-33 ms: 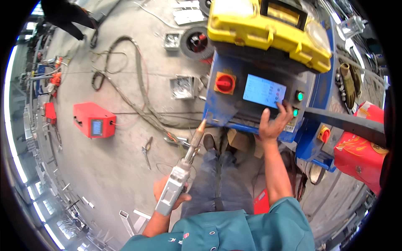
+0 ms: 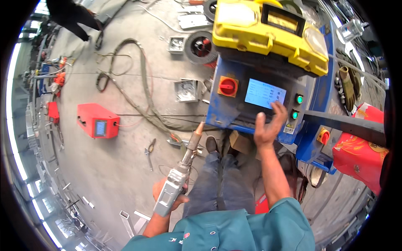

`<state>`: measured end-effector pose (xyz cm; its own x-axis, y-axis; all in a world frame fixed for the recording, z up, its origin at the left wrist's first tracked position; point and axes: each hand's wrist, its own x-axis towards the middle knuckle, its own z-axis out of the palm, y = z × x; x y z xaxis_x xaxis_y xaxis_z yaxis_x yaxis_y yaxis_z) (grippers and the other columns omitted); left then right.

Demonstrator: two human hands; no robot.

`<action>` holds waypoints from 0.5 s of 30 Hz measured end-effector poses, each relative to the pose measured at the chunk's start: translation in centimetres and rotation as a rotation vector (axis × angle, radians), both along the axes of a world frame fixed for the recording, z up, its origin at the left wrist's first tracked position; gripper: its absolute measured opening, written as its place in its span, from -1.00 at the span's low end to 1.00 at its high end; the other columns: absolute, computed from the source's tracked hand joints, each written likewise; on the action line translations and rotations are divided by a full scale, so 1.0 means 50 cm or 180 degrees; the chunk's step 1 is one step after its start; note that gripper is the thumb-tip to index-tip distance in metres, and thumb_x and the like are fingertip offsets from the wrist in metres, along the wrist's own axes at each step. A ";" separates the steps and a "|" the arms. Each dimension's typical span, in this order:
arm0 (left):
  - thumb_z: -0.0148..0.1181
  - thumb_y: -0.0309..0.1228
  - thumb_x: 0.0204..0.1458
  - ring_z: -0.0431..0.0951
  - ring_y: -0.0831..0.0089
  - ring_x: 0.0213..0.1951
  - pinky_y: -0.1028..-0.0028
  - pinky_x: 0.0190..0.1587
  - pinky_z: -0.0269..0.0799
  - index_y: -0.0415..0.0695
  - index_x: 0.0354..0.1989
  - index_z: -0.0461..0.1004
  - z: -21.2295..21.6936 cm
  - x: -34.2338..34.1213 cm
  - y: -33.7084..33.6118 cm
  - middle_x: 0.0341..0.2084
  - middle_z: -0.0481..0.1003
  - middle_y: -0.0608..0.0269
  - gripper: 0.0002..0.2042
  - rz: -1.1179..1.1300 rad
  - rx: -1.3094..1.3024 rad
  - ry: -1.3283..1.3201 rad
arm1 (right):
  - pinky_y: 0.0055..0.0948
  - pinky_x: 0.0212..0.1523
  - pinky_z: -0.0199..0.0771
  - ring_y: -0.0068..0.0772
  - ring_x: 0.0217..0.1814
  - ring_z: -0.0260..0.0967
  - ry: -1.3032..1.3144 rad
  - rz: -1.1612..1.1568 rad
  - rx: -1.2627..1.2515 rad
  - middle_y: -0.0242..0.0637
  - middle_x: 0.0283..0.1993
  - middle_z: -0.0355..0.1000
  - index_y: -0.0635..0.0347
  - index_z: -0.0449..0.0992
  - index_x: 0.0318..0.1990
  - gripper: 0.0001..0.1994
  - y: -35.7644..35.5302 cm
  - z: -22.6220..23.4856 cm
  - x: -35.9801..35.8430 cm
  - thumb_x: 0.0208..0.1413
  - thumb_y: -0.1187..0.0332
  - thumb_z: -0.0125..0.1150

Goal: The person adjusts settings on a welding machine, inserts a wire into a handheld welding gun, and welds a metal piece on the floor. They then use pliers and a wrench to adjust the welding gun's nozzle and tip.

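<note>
My left hand (image 2: 181,200) is wrapped round a silver-grey handheld welding gun (image 2: 172,184), much of its grip hidden behind the body. Its copper-coloured nozzle (image 2: 199,128) points up and away, near the lower left corner of a blue machine cabinet (image 2: 215,109). My right hand (image 2: 269,129) is held over the cabinet's front panel with fingers apart. One fingertip is at the lower right of the lit touchscreen (image 2: 265,93); whether it touches the glass I cannot tell. Two green buttons (image 2: 295,114) sit right of the screen, and a red rotary switch (image 2: 228,86) to its left.
A yellow tool case (image 2: 268,35) lies on the cabinet. Left on the floor are a red box with a display (image 2: 98,121), pliers (image 2: 150,152), looped hoses (image 2: 140,79), a metal tray (image 2: 186,90) and a wire spool (image 2: 200,47). A red bag (image 2: 360,152) is at right; another person's legs (image 2: 75,21) are far left.
My right hand has shifted slightly left and away from the lower green button, which now shows fully. The view has moved a little; the welding gun stays in my left hand.
</note>
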<state>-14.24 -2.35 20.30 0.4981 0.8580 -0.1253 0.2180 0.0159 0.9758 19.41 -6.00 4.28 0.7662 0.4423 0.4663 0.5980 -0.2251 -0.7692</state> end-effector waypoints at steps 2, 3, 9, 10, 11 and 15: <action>0.64 -0.04 -0.26 0.64 0.45 -0.31 0.35 -0.21 0.61 -0.45 -0.02 0.56 0.088 -0.075 -0.040 -0.26 0.66 0.10 -0.24 0.0226 -0.0608 -0.0110 | -0.18 0.35 0.24 -0.16 0.27 0.31 0.2102 0.1705 0.0521 -0.09 0.23 0.34 0.35 0.40 0.25 -0.41 0.029 0.254 -0.110 0.21 0.07 0.20; 0.63 -0.02 -0.27 0.63 0.44 -0.31 0.34 -0.17 0.60 -0.46 -0.02 0.56 0.112 -0.092 -0.038 -0.27 0.66 0.10 -0.23 0.0245 -0.0441 -0.0423 | -0.20 0.40 0.21 -0.20 0.35 0.28 0.3148 0.2902 0.1252 -0.10 0.33 0.30 0.36 0.33 0.33 -0.34 0.062 0.276 -0.180 0.26 0.00 0.15; 0.54 0.16 -0.24 0.62 0.42 -0.35 0.38 -0.18 0.57 -0.35 -0.04 0.62 0.415 -0.100 -0.070 -0.36 0.60 0.20 -0.22 0.0505 -0.0178 -0.1224 | -0.37 -0.09 0.67 -0.23 0.16 0.50 0.5377 0.5713 0.2242 0.17 0.36 0.32 0.37 0.14 0.45 -0.29 0.113 0.699 -0.355 0.35 0.07 0.20; 0.53 0.16 -0.24 0.62 0.41 -0.35 0.38 -0.18 0.57 -0.35 -0.04 0.62 0.399 -0.135 -0.068 -0.36 0.60 0.20 -0.22 0.0409 -0.0130 -0.1649 | -0.40 -0.16 0.67 -0.27 0.08 0.53 0.4995 0.5794 0.2099 0.18 0.32 0.35 0.38 0.16 0.44 -0.35 0.107 0.732 -0.389 0.37 0.15 0.17; 0.53 0.16 -0.24 0.62 0.41 -0.35 0.37 -0.18 0.57 -0.35 -0.03 0.61 0.418 -0.164 -0.086 -0.35 0.60 0.20 -0.22 0.0462 -0.0002 -0.1841 | -0.43 -0.23 0.67 -0.31 0.01 0.55 0.4929 0.5971 0.2054 0.19 0.29 0.38 0.38 0.17 0.43 -0.41 0.105 0.774 -0.419 0.39 0.22 0.14; 0.53 0.16 -0.23 0.63 0.39 -0.34 0.37 -0.18 0.57 -0.34 -0.02 0.60 0.485 -0.243 -0.113 -0.34 0.61 0.19 -0.21 0.0268 0.0423 -0.2455 | -0.47 -0.31 0.67 -0.37 -0.11 0.58 0.5125 0.6688 0.1789 0.19 0.22 0.46 0.39 0.24 0.40 -0.52 0.071 0.895 -0.478 0.40 0.41 0.11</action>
